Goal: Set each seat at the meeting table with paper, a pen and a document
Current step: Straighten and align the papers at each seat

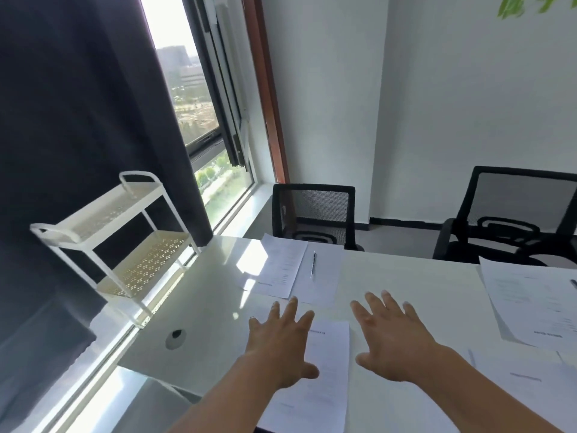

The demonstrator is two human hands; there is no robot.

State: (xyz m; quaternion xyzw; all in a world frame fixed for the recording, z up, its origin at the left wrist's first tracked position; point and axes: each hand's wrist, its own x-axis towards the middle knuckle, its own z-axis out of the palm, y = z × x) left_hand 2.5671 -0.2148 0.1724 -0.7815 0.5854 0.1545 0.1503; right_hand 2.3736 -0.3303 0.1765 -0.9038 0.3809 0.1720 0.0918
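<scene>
- The left hand point(279, 342) is spread flat, fingers straight and fanned, palm down over the left part of a printed document point(324, 370) that lies on the white surface point(390, 276) at the near seat; its grip is open and holds nothing.
- Whether the left palm presses the sheet or hovers just above it cannot be told.
- The right hand point(390, 339) is likewise spread with straight fingers, palm down over the bare surface just right of that document; its grip is open too and empty.
- Under the left fingertips a blank sheet of paper point(265, 310) shows faintly, partly overlapped by the document.
- At the far seat, in front of the left black mesh chair point(312, 210), a printed page point(281, 264) lies beside a plain sheet point(321, 276).
- A pen point(313, 264) rests on that plain sheet, pointing away from the person.
- At the right edge another set of printed pages point(527, 301) lies in front of a second mesh chair point(515, 214), with the tip of a dark pen point(574, 282) just in view.
- More sheets point(524, 379) lie near the right forearm.
- A round cable hole point(175, 338) sits in the surface to the left.
- A white tiered cart point(125, 245) stands by the window point(187, 89), next to a dark curtain point(78, 120).
</scene>
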